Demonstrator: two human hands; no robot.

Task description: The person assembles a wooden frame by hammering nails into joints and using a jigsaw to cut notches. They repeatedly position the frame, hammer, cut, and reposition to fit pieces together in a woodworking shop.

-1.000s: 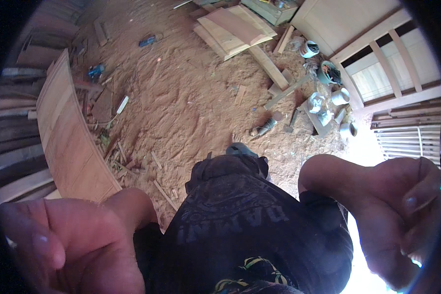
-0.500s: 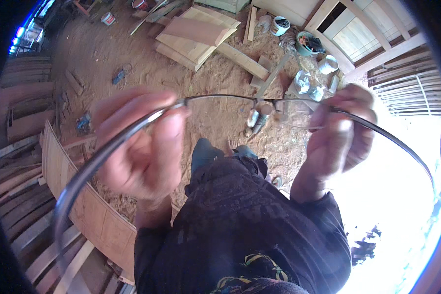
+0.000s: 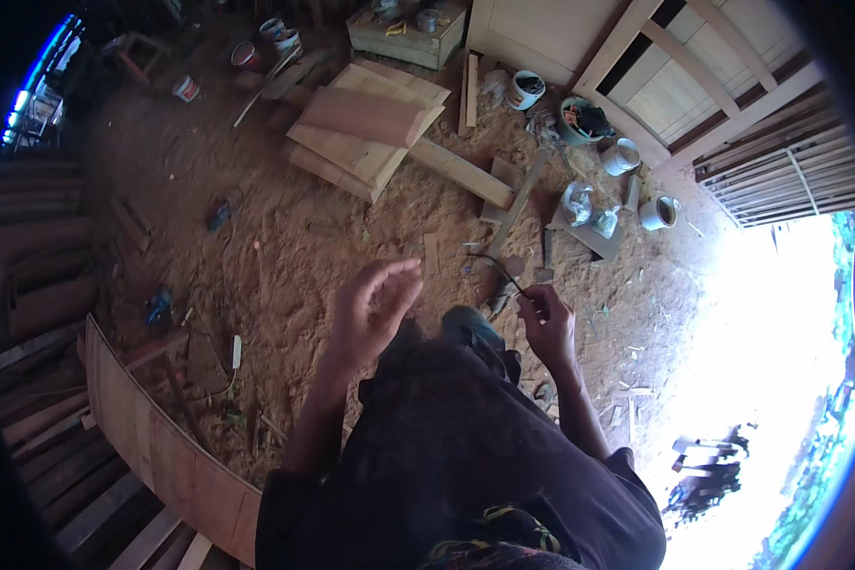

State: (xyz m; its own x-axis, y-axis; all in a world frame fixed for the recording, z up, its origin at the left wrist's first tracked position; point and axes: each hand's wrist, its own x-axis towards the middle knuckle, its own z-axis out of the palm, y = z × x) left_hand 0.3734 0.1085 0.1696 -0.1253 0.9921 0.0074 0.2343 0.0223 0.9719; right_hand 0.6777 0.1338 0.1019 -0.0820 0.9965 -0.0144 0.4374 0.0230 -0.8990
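My right hand (image 3: 549, 325) is closed on a pair of eyeglasses (image 3: 508, 275), held low in front of my body. A thin dark line of their frame runs up and left from my fingertips; the lenses are hard to make out. To the left, my left hand (image 3: 374, 310) is raised with its fingers bent and apart from the thumb. Nothing shows in it, and it does not touch the eyeglasses.
Stacked wooden panels (image 3: 351, 128) lie ahead on the dirt floor, with a plank beside them. Buckets (image 3: 620, 157) and clear plastic bags (image 3: 578, 202) stand at the far right. A curved wooden panel (image 3: 176, 427) and stacked timber (image 3: 43, 366) line the left.
Both hands have come down and away from close to the camera. My left hand has let go of the eyeglasses, while my right hand still holds them, now lower.
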